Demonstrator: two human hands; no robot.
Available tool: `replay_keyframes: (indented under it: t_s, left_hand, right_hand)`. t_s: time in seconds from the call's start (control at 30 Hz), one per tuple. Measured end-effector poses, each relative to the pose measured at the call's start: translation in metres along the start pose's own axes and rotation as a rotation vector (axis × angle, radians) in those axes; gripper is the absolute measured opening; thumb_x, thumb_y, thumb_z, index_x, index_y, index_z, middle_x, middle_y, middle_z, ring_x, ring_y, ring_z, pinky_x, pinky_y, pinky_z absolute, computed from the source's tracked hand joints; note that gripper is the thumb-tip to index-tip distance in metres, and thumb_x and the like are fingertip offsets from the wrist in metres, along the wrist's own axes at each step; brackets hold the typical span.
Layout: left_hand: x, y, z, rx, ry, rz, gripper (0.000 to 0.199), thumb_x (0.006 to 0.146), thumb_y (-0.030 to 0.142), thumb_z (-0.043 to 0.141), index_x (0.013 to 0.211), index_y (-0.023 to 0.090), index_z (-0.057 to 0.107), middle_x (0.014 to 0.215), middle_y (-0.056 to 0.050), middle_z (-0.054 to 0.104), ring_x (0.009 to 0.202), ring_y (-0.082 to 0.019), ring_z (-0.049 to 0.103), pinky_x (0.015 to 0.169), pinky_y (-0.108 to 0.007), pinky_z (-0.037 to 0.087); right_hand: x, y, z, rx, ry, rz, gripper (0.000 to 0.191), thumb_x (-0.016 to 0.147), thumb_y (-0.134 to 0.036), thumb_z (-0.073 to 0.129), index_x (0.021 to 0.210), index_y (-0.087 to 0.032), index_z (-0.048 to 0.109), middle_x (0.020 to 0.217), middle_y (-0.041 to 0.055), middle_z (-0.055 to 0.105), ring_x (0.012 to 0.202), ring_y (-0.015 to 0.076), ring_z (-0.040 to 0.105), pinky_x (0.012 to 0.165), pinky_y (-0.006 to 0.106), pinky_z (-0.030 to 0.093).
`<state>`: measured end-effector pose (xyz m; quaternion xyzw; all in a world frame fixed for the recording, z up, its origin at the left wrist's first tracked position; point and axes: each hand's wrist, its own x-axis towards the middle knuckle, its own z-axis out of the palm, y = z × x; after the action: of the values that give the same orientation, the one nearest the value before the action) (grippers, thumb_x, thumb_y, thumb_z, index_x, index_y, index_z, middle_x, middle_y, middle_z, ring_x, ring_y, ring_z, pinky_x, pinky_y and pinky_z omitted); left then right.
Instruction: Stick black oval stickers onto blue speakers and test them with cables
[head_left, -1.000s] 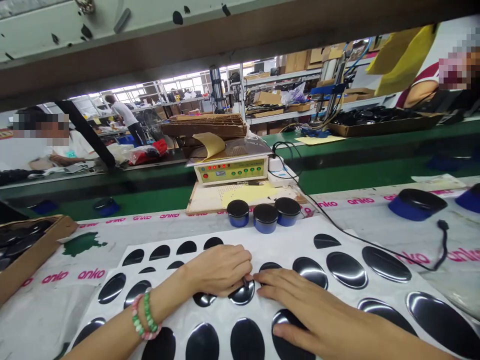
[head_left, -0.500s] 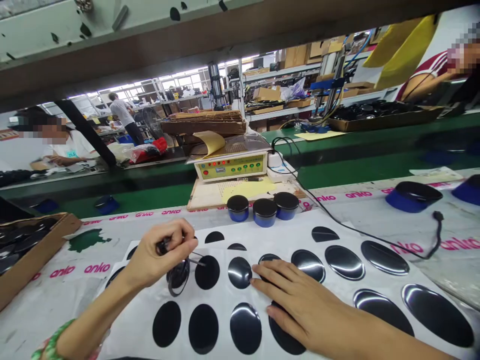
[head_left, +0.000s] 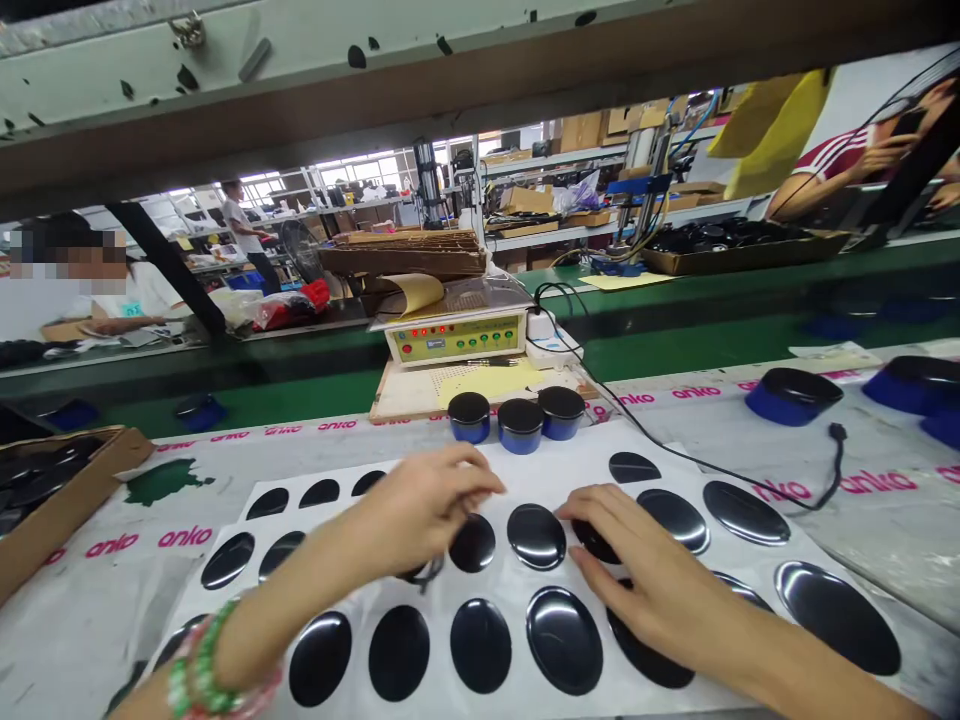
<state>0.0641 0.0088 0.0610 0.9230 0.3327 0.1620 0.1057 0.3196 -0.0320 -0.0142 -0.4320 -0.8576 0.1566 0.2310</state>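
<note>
Over the white sheet of black oval discs, my left hand hovers, slightly blurred, with its fingers curled together. A small dark bit shows below its palm; what it belongs to is hidden. Just right of that hand lies a black disc in the back row. My right hand rests on the sheet to the right of this disc, thumb and fingers apart and holding nothing. Its fingers partly cover another black disc. In the front row a glossy disc lies between the hands.
Three blue jars with black lids stand behind the sheet. Further back sits a control box with lit buttons. A black cable crosses the bench rightward. At left is a cardboard box of black parts. Co-workers sit across the green belt.
My left hand has moved right across the sheet, and the dark tool with a thin tip seen in it is now mostly hidden. My right hand has shifted slightly right, its fingers lifting and bending.
</note>
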Motion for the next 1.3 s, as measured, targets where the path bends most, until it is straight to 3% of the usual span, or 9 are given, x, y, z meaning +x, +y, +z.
replay_keyframes:
  t_s: [0.13,0.23,0.5,0.63,0.77,0.9,1.03,1.2,1.3]
  left_hand:
    - [0.038,0.007,0.051,0.148,-0.197,0.161,0.027,0.082,0.005,0.054,0.099,0.022,0.066,0.101,-0.001,0.067,0.070,-0.015,0.065,0.057,-0.024,0.043]
    - [0.056,0.001,0.065,0.190,-0.256,0.227,0.020,0.083,0.007,0.056,0.090,0.022,0.067,0.093,0.001,0.068,0.072,-0.015,0.065,0.054,-0.023,0.040]
    - [0.066,0.002,0.065,0.336,-0.304,0.351,0.007,0.088,0.013,0.055,0.089,0.019,0.057,0.086,0.001,0.064,0.072,-0.015,0.062,0.050,-0.027,0.039]
    - [0.053,0.009,0.071,0.467,-0.263,0.395,0.011,0.091,0.009,0.047,0.097,0.013,0.055,0.090,-0.006,0.061,0.079,-0.021,0.059,0.049,-0.030,0.040]
    - [0.036,0.007,0.069,0.515,-0.258,0.448,0.016,0.093,0.007,0.040,0.096,0.013,0.055,0.086,-0.006,0.061,0.078,-0.021,0.058,0.049,-0.030,0.043]
    - [0.028,0.001,0.059,0.474,-0.240,0.416,0.015,0.095,0.010,0.040,0.101,0.015,0.053,0.105,-0.008,0.062,0.079,-0.017,0.060,0.052,-0.027,0.044]
    - [0.034,-0.002,0.055,0.393,-0.192,0.349,0.031,0.092,0.008,0.043,0.122,0.017,0.048,0.124,-0.009,0.058,0.091,-0.019,0.062,0.056,-0.026,0.045]
    - [0.035,-0.008,0.061,0.218,-0.186,0.387,0.015,0.090,0.011,0.050,0.096,0.019,0.061,0.108,-0.004,0.067,0.084,-0.017,0.063,0.059,-0.024,0.043]
    - [0.023,-0.015,0.051,0.074,-0.163,0.349,0.010,0.090,0.019,0.053,0.083,0.019,0.060,0.089,-0.002,0.068,0.075,-0.013,0.061,0.063,-0.022,0.044]
  right_hand:
    - [-0.011,0.018,-0.002,-0.055,-0.071,0.069,0.029,0.093,-0.035,0.048,0.117,-0.022,0.054,0.123,0.0112,0.052,0.117,0.0266,0.049,0.096,0.045,0.046]
    - [-0.015,0.022,0.002,-0.075,-0.096,0.094,0.036,0.094,-0.039,0.046,0.126,-0.022,0.051,0.128,0.0106,0.050,0.120,0.0263,0.046,0.099,0.046,0.044]
    - [-0.015,0.015,0.008,-0.073,-0.078,0.097,0.035,0.094,-0.035,0.048,0.128,-0.024,0.047,0.125,0.0082,0.050,0.111,0.0243,0.048,0.095,0.045,0.045]
    - [-0.016,0.015,0.011,-0.094,-0.057,0.089,0.033,0.094,-0.033,0.049,0.125,-0.022,0.048,0.125,0.0091,0.050,0.112,0.0256,0.048,0.095,0.047,0.044]
    - [-0.016,0.016,0.015,-0.106,-0.034,0.070,0.032,0.094,-0.032,0.050,0.125,-0.023,0.048,0.124,0.0090,0.050,0.112,0.0256,0.048,0.094,0.047,0.045]
    - [-0.017,0.016,0.016,-0.120,-0.009,0.065,0.031,0.094,-0.032,0.050,0.123,-0.023,0.048,0.123,0.0088,0.050,0.109,0.0253,0.049,0.092,0.046,0.045]
    - [-0.017,0.014,0.016,-0.138,0.004,0.061,0.030,0.093,-0.031,0.050,0.122,-0.021,0.049,0.122,0.0094,0.051,0.108,0.0258,0.049,0.093,0.048,0.045]
    - [-0.016,0.011,0.015,-0.158,0.007,0.062,0.031,0.094,-0.031,0.051,0.123,-0.021,0.049,0.122,0.0095,0.051,0.108,0.0257,0.050,0.091,0.046,0.047]
    - [-0.016,0.011,0.015,-0.164,0.014,0.060,0.031,0.093,-0.032,0.051,0.122,-0.021,0.051,0.121,0.0095,0.052,0.107,0.0258,0.051,0.090,0.046,0.048]
